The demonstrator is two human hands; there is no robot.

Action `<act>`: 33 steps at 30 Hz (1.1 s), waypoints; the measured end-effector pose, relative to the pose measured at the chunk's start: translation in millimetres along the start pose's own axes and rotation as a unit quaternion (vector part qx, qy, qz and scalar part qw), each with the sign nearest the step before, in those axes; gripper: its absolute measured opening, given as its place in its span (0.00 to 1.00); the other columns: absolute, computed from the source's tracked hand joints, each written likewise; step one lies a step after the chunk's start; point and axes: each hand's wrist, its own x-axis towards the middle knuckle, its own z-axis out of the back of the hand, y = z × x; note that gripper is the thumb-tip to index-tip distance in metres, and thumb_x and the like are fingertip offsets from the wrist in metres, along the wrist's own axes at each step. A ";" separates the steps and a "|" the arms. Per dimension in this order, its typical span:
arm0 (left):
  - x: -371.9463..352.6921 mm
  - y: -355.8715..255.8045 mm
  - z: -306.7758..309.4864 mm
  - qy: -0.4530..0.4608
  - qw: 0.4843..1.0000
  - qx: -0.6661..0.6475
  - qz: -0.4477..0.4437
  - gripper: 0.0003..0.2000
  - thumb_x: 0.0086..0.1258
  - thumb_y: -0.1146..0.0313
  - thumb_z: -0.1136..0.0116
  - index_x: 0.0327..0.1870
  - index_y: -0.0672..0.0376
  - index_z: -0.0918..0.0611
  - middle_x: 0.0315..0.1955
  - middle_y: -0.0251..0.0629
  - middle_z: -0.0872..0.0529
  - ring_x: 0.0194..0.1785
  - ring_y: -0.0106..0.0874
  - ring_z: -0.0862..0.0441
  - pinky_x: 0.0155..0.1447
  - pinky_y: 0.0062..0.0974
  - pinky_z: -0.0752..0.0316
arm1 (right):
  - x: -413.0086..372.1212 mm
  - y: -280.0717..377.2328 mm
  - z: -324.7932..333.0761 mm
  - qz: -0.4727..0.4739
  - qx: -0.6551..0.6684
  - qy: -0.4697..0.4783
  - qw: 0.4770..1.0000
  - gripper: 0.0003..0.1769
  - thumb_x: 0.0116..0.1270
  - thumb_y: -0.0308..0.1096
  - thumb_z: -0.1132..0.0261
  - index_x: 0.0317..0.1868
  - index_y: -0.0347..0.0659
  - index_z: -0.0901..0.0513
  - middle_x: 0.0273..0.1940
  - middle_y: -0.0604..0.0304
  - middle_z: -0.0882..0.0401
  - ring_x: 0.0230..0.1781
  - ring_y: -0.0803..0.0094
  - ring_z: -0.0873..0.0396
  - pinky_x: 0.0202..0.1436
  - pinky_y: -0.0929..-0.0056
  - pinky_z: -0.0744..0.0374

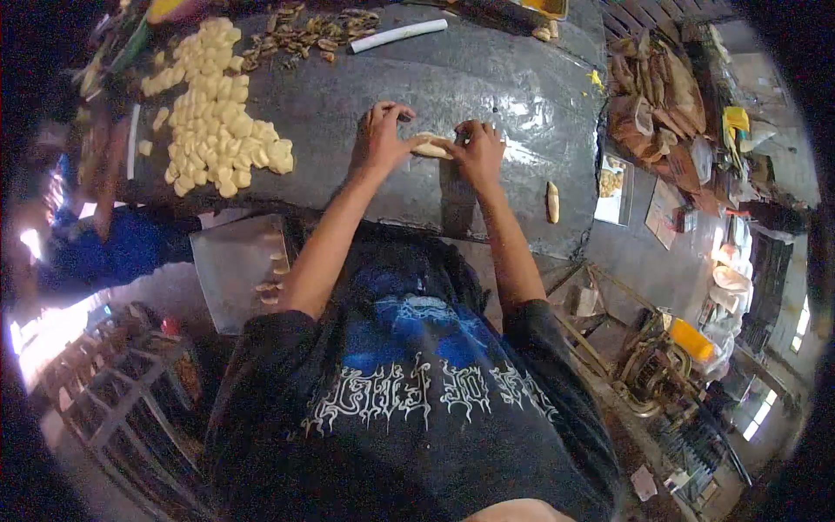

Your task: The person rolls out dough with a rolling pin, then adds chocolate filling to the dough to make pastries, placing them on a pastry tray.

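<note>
On the dark worktop (pixel 365 96), a small elongated piece of dough (pixel 430 146) lies between my two hands. My left hand (pixel 384 135) touches its left end with the thumb, the other fingers curled above the surface. At the right end, the thumb of my right hand (pixel 479 155) presses on the dough, its fingers bent away. A finished-looking dough roll (pixel 553 202) lies apart, to the right of my right hand. Off to the left spreads a heap of pale dough pieces (pixel 217 113). Beyond it is a pile of brown filling-like pieces (pixel 322 36).
A white rod (pixel 398 36) lies near the far side. At the far right edge stands a tray with yellow contents (pixel 546 9). Below the worktop's near edge, a metal tray (pixel 230 270) holds several dough rolls. Brown sacks (pixel 661 87) stand right of the worktop.
</note>
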 end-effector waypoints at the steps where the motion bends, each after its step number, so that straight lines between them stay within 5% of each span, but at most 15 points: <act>1: 1.2 1.4 -0.5 -0.001 1.000 -0.016 -0.005 0.23 0.51 0.56 0.18 0.46 0.51 0.15 0.54 0.43 0.22 0.61 0.46 0.24 0.65 0.43 0.29 | 1.3 -1.6 -0.4 0.004 0.005 0.000 1.000 0.30 0.52 0.61 0.21 0.43 0.45 0.13 0.44 0.51 0.18 0.50 0.48 0.23 0.53 0.48 0.26; 5: -0.3 2.1 7.2 0.066 0.994 -0.079 -0.039 0.15 0.58 0.59 0.22 0.43 0.53 0.12 0.46 0.40 0.14 0.54 0.42 0.17 0.62 0.41 0.26 | 6.3 3.1 6.4 0.000 -0.027 0.017 0.999 0.31 0.50 0.63 0.21 0.40 0.44 0.14 0.44 0.51 0.18 0.50 0.47 0.21 0.52 0.47 0.24; 8: -1.5 -2.1 15.3 0.085 0.992 -0.085 -0.040 0.11 0.64 0.61 0.27 0.44 0.53 0.10 0.41 0.37 0.09 0.46 0.38 0.13 0.55 0.38 0.22 | 19.9 -4.0 21.9 -0.015 0.043 0.124 0.991 0.29 0.52 0.59 0.19 0.41 0.44 0.12 0.39 0.53 0.16 0.46 0.52 0.18 0.49 0.55 0.21; 9: -3.2 -1.5 14.1 0.080 0.993 -0.084 -0.030 0.10 0.66 0.62 0.29 0.45 0.53 0.10 0.40 0.36 0.08 0.43 0.37 0.12 0.53 0.36 0.21 | 27.5 -37.9 1.7 -0.027 0.150 0.170 0.974 0.23 0.57 0.52 0.20 0.43 0.43 0.10 0.37 0.52 0.13 0.40 0.59 0.14 0.45 0.61 0.18; 10: -3.3 2.1 12.8 0.078 0.989 -0.122 -0.012 0.10 0.67 0.62 0.29 0.46 0.53 0.10 0.41 0.36 0.08 0.42 0.37 0.12 0.51 0.35 0.20 | 30.2 -74.7 -24.3 -0.072 0.299 0.153 0.939 0.15 0.65 0.42 0.24 0.47 0.41 0.10 0.36 0.57 0.11 0.34 0.76 0.19 0.39 0.74 0.22; 12: -1.6 11.9 9.4 0.073 0.977 -0.199 0.025 0.11 0.69 0.62 0.31 0.49 0.53 0.10 0.43 0.37 0.08 0.40 0.36 0.11 0.47 0.33 0.19 | 61.3 -32.6 38.5 -0.188 0.216 0.140 0.948 0.12 0.67 0.37 0.26 0.48 0.41 0.10 0.37 0.56 0.10 0.33 0.74 0.17 0.39 0.73 0.20; 14: 4.2 3.9 25.1 0.088 0.968 -0.224 0.075 0.11 0.71 0.63 0.32 0.49 0.54 0.10 0.43 0.37 0.07 0.40 0.35 0.11 0.47 0.31 0.19 | 94.5 -7.3 50.8 -0.040 0.067 0.019 0.997 0.13 0.68 0.36 0.27 0.49 0.41 0.12 0.37 0.55 0.10 0.35 0.72 0.15 0.39 0.70 0.19; 16: 13.6 2.1 38.7 0.115 0.956 -0.242 0.123 0.10 0.73 0.63 0.34 0.50 0.55 0.11 0.44 0.37 0.07 0.41 0.34 0.10 0.48 0.30 0.20 | 139.9 30.9 45.3 0.098 0.057 -0.015 0.993 0.13 0.66 0.33 0.27 0.49 0.38 0.14 0.42 0.51 0.11 0.41 0.59 0.13 0.45 0.63 0.18; 17: 18.3 4.2 44.1 0.136 0.948 -0.246 0.147 0.10 0.73 0.64 0.35 0.51 0.55 0.11 0.44 0.37 0.08 0.42 0.34 0.10 0.48 0.29 0.20 | 164.8 43.4 32.6 0.173 0.005 0.009 0.985 0.17 0.65 0.31 0.28 0.54 0.40 0.15 0.49 0.49 0.13 0.50 0.50 0.15 0.54 0.58 0.19; 19: 22.6 12.1 47.2 0.131 0.941 -0.266 0.160 0.10 0.74 0.65 0.36 0.52 0.56 0.12 0.45 0.37 0.08 0.44 0.33 0.10 0.49 0.28 0.20 | 204.3 58.4 -5.1 0.301 -0.091 0.043 0.948 0.28 0.66 0.34 0.29 0.67 0.48 0.22 0.63 0.52 0.21 0.63 0.49 0.23 0.67 0.53 0.27; 22: 27.5 25.0 55.4 0.064 0.943 -0.294 0.139 0.11 0.74 0.67 0.37 0.53 0.57 0.12 0.45 0.37 0.08 0.45 0.34 0.10 0.50 0.28 0.20 | 240.1 54.9 -52.0 0.422 -0.228 0.039 0.877 0.30 0.69 0.39 0.31 0.70 0.50 0.26 0.65 0.53 0.23 0.65 0.52 0.24 0.71 0.50 0.31; 26: 29.8 41.6 78.2 -0.010 0.958 -0.262 0.119 0.11 0.73 0.69 0.38 0.53 0.60 0.14 0.46 0.40 0.08 0.45 0.36 0.11 0.52 0.30 0.20 | 241.6 15.7 -60.0 0.395 -0.231 0.171 0.872 0.30 0.71 0.38 0.33 0.72 0.47 0.29 0.65 0.51 0.25 0.66 0.50 0.25 0.68 0.46 0.31; 28: 27.8 43.9 85.3 -0.057 0.961 -0.245 0.116 0.12 0.73 0.71 0.38 0.54 0.60 0.15 0.47 0.42 0.09 0.48 0.38 0.11 0.54 0.32 0.20 | 205.3 19.8 -31.7 0.284 -0.135 0.241 0.918 0.24 0.73 0.31 0.37 0.67 0.42 0.25 0.61 0.47 0.23 0.62 0.47 0.24 0.62 0.46 0.26; 30: 26.4 42.6 91.2 -0.106 0.958 -0.233 0.129 0.13 0.73 0.72 0.40 0.56 0.60 0.16 0.51 0.44 0.11 0.52 0.41 0.12 0.58 0.34 0.21 | 154.1 21.0 -4.6 0.173 -0.101 0.270 0.942 0.22 0.72 0.25 0.40 0.66 0.40 0.22 0.56 0.43 0.22 0.57 0.44 0.22 0.58 0.50 0.22; 33: 18.0 35.6 85.8 -0.145 0.971 -0.178 0.062 0.16 0.75 0.72 0.42 0.62 0.59 0.20 0.60 0.45 0.16 0.61 0.45 0.17 0.65 0.39 0.24 | 69.3 2.1 14.1 0.128 0.022 0.242 0.961 0.24 0.72 0.23 0.41 0.68 0.41 0.23 0.54 0.45 0.21 0.54 0.45 0.21 0.58 0.54 0.21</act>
